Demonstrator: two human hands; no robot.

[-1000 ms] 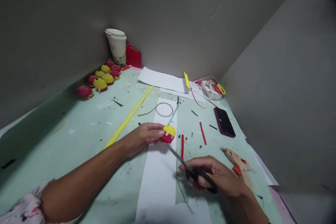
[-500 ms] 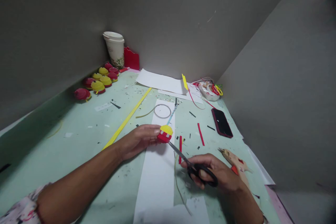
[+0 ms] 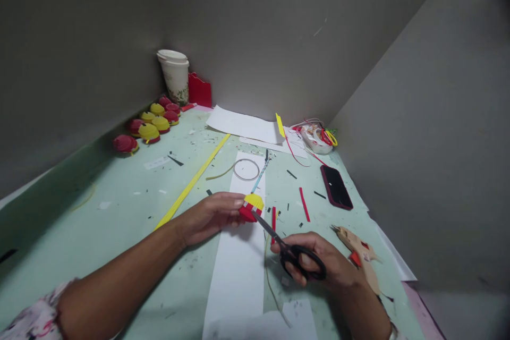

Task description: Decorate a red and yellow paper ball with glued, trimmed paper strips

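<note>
Right now, from the head view, my left hand (image 3: 215, 213) pinches a small red and yellow piece (image 3: 253, 203) between thumb and fingers, up over the white paper strip (image 3: 235, 281) that runs toward me down the middle of the table (image 3: 171, 271). Its yellow part is uppermost, the red below. My right hand (image 3: 314, 260) is wrapped round the black handles of the scissors (image 3: 271, 231), fingers in the loops; the blades lie close together and their tips meet the piece's red part in view, though I can't tell whether they touch.

Just beyond the piece, a pale blue patterned stick (image 3: 260, 178) slants away beside a thin ring (image 3: 246, 169). One red strip (image 3: 273, 217) lies just beside the blades, another (image 3: 305, 204) farther to the right. A glue gun (image 3: 360, 252) rests near my right wrist, with a phone (image 3: 336, 187) beyond it. A long yellow strip (image 3: 195, 176) runs away on the left, past my forearm.
</note>
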